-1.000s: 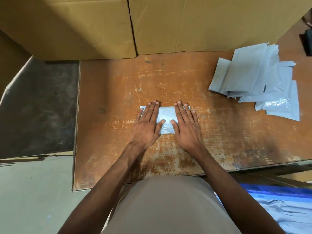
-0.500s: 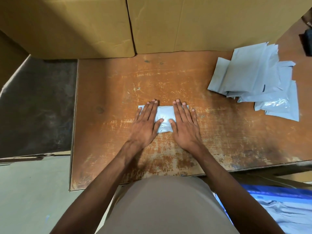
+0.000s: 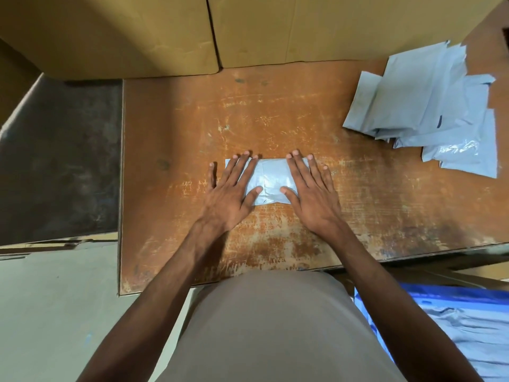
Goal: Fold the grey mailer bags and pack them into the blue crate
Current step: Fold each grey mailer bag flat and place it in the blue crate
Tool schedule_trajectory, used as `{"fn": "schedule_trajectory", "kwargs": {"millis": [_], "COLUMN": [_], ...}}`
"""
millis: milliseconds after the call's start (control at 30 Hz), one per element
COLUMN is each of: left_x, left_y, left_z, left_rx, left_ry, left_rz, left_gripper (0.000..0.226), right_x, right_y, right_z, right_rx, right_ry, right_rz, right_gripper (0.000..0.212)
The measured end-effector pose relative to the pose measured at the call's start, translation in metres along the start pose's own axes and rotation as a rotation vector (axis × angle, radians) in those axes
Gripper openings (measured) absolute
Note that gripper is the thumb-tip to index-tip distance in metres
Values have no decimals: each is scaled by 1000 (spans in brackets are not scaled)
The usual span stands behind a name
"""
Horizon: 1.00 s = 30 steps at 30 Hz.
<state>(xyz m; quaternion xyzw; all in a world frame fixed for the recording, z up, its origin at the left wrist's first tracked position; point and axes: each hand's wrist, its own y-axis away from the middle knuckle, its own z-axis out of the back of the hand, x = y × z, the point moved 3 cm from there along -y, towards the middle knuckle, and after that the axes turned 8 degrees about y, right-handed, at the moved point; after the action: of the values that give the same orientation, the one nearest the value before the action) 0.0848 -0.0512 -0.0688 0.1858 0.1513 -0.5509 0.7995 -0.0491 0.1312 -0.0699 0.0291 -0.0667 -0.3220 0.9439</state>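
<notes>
A folded grey mailer bag [image 3: 268, 183] lies flat in the middle of the worn orange table [image 3: 275, 111]. My left hand [image 3: 230, 195] presses its left part with straight, spread fingers. My right hand [image 3: 309, 193] presses its right part the same way; both thumbs point inward onto the bag. A loose pile of unfolded grey mailer bags [image 3: 429, 106] lies at the table's far right. The blue crate [image 3: 451, 299] shows at the lower right below the table edge, with grey bags [image 3: 473, 332] inside.
Two large cardboard boxes [image 3: 137, 31] stand along the table's far edge. A dark surface [image 3: 55, 161] lies left of the table, with pale floor [image 3: 49, 312] below it. My torso in beige clothing fills the bottom centre.
Both hands have slid slightly apart across the folded bag, uncovering more of its middle and the fold seam. The bag stays in place.
</notes>
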Motion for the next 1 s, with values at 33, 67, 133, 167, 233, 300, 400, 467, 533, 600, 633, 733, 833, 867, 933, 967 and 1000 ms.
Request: {"fn": "schedule_trajectory", "kwargs": {"millis": [33,67,133,167,233,300,400,467,533,600,633,733,833,867,933,967,1000], "left_x": [1,1,2,3,3,2,8,13,16,15,15,15,16,17,17,17,17], "left_y": [0,-1,-2,-2,-4,-5,-3,1,6,9,8,4,6,9,12,12,11], "left_z": [0,0,0,1,3,7,17,20,18,15,15,19,22,21,18,17,18], "left_rx": [5,10,26,34,63,130,196,162,133,136,145,179,143,130,127,131,143], "left_ry": [0,-2,-5,-8,-5,27,98,96,56,24,7,12,34,37,40,30,11], "left_rz": [-3,-7,-11,-10,-2,9,14,-14,-22,-11,-6,-2,-44,-57,-53,-45,-34], "left_gripper": [66,66,67,67,69,73,82,84,82,81,81,85,80,77,72,72,73], "right_x": [0,0,-1,-1,-1,-2,-6,-11,-14,-14,-14,-11,-3,0,4,4,4], "right_y": [-1,-1,-3,-3,-3,-3,-3,-1,2,4,4,0,0,2,6,7,7], "right_z": [0,-1,-1,-2,-1,3,10,11,8,6,6,13,16,14,8,7,7], "right_rx": [10,22,44,53,68,80,43,24,26,43,50,47,45,52,58,56,55], "right_ry": [1,2,1,-1,-13,-28,16,29,42,51,54,62,23,2,-43,-45,-30], "right_rz": [-6,-9,-12,-12,-10,0,23,39,59,62,57,48,105,130,146,139,132], "right_gripper": [71,71,70,69,70,71,71,70,67,66,67,69,68,66,63,62,62]}}
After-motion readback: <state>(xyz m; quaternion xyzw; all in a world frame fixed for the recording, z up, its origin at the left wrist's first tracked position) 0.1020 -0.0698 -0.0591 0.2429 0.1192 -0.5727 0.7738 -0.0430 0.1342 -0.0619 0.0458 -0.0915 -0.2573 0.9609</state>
